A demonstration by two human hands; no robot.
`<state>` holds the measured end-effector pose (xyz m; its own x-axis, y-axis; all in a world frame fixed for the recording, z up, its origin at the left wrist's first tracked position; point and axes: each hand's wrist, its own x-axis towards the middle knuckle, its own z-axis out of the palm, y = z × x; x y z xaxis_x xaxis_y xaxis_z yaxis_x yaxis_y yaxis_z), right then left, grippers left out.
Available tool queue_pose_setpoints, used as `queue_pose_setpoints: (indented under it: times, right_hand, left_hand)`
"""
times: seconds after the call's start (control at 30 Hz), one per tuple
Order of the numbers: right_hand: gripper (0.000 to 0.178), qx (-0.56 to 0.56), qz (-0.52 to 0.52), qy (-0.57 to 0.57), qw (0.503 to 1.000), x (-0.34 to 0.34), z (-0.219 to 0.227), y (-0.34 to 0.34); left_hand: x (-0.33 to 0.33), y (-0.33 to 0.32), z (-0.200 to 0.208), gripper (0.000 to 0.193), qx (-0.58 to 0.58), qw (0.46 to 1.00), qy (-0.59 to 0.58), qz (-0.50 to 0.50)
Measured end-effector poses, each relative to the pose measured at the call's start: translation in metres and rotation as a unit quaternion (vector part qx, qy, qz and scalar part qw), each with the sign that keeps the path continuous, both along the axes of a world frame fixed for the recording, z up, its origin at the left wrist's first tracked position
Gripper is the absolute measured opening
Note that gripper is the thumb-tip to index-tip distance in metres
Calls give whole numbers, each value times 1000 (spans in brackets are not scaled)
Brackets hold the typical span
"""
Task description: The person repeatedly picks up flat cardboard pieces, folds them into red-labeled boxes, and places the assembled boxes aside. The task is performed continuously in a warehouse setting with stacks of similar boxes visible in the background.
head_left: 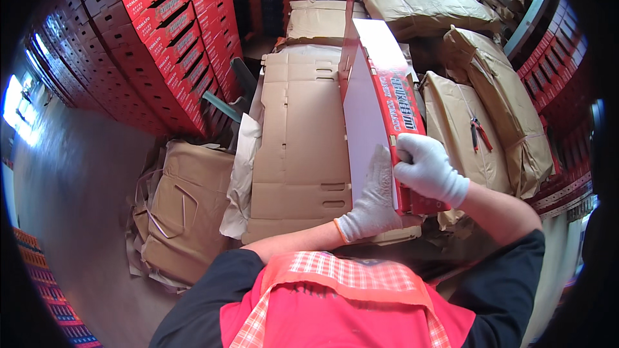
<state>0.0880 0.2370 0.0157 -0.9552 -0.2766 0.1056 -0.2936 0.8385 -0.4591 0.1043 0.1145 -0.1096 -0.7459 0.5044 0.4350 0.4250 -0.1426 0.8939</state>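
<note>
A red cardboard box [393, 100] with white inner faces, partly folded up, stands on its side in front of me. My right hand [431, 169], in a white glove, is closed around the near part of its red printed side. Against the white inner face lies my left hand [374, 203], also gloved, its fingers stretched out and pressed together flat. Under and left of the box is a stack of flat brown cardboard blanks [300, 129] with slots and crease lines.
Tall stacks of red boxes [164, 32] rise at the left, more at the right [561, 67]. Brown paper-wrapped bundles [467, 122] lie to the right, with red-handled pliers [478, 135] on one. Another wrapped bundle [187, 212] with loose straps sits on the floor at left.
</note>
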Motion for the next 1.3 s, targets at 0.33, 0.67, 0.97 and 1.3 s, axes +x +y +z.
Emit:
queue_pose_setpoints:
  times: [0.33, 0.67, 0.97, 1.3]
  right_hand:
    - [19, -206, 93, 182, 957, -61, -9, -50]
    - [26, -70, 110, 58, 990, -121, -43, -54]
    - [16, 456, -106, -14, 884, -135, -186, 64]
    - [68, 232, 337, -31, 912, 45, -192, 35]
  left_hand:
    - [-1, -38, -10, 128, 84, 995, 23, 39]
    - [28, -77, -12, 134, 16, 989, -144, -24]
    - [-17, -213, 5, 53, -141, 945, 170, 243]
    - [-135, -292, -95, 57, -498, 601, 624, -28]
